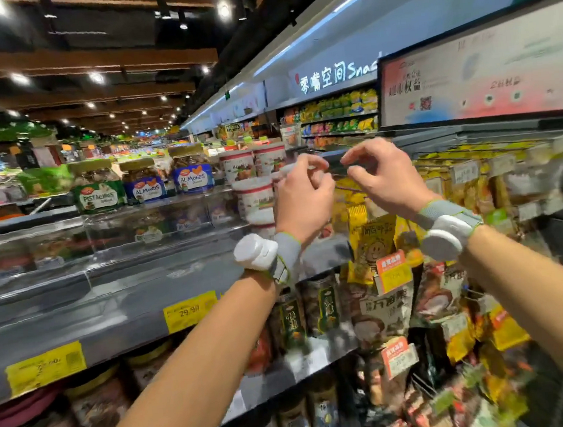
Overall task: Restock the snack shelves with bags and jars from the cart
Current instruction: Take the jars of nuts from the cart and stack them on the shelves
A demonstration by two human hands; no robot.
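Yellow snack bag [370, 242] hangs near the peg rack's [473, 153] upper edge, just below both hands. Left hand [305, 193] and right hand [385, 177] curl their fingers, fingertips pinching; I cannot tell what they grip.

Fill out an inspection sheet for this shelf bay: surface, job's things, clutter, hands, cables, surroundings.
Surface: grey shelf carrying yellow price tags.
Job's things: pistachios jar and two almonds jars on the upper shelf; white tubs stacked beside them; yellow snack bag hanging below the hands. Cart not in view.
Clutter: nothing seen.
Grippers: left hand and right hand raised near the peg rail, fingers curled; whether they pinch anything cannot be told. White wrist devices on both arms.
Cables: nothing seen.
Surroundings: lit snack sign, supermarket aisle, ceiling spotlights.
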